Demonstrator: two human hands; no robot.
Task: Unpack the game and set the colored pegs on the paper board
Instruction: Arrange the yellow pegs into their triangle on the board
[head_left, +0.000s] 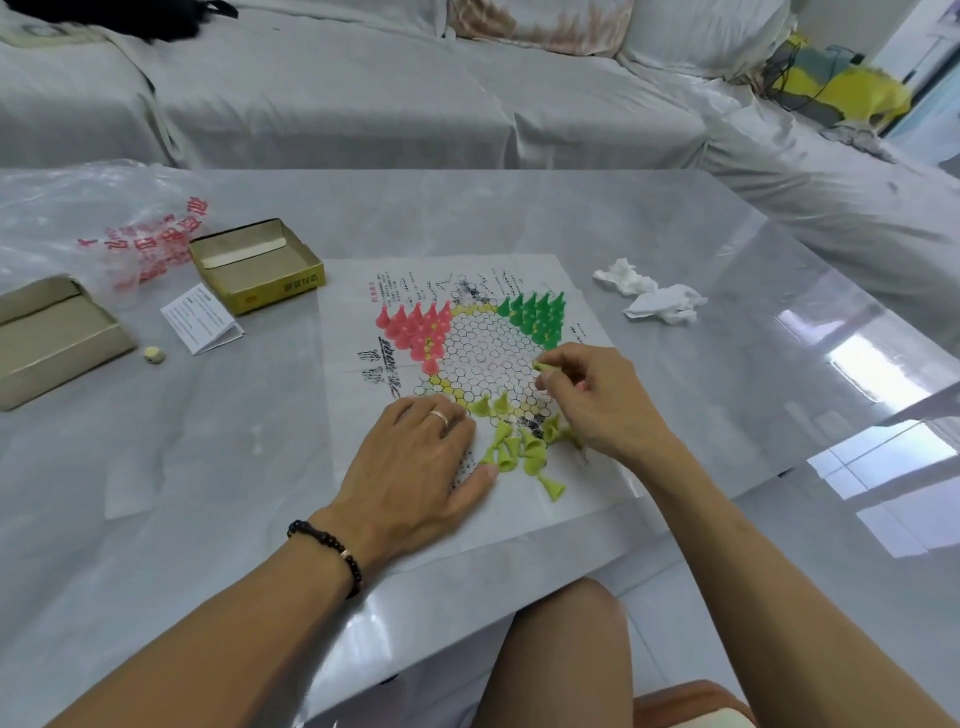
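Cardboard, tan: we list first, at far left, the box lid (49, 332) and the open box tray (257, 265), both emptied, on the grey surface (701, 270). Beside them: a plastic bag (104, 223), a folded leaflet (202, 318), one small die (154, 355).

Paper board (363, 415), centre, flat on the surface. Pink pegs (415, 327) stand filled in the upper-left point; dark green pegs (537, 317) stand filled in the upper-right point. Yellow-green pegs (519, 449): two upright near the lower point, the rest a tumbled heap between our hands, on the board's near part.

Left hand (415, 467): palm down, fingers straight and released, resting on the paper beside the heap, thumb touching one fallen peg. We judge it serves to pin the sheet.

Right hand (597, 400): raised just above the board, wrist bent, fingers curled, thumb and forefinger pinching one yellow-green peg (543, 368) held sideways.

Step in hand, as we judge it: seating the yellow-green set. To do it well we turn the pinched peg base-down, set it squarely on one printed circle, fill from the outer tip inward, and let go straight upward so neighbours stay standing. The paper is light; we keep the left palm pressed.

Crumpled tissues (649, 296), far right.
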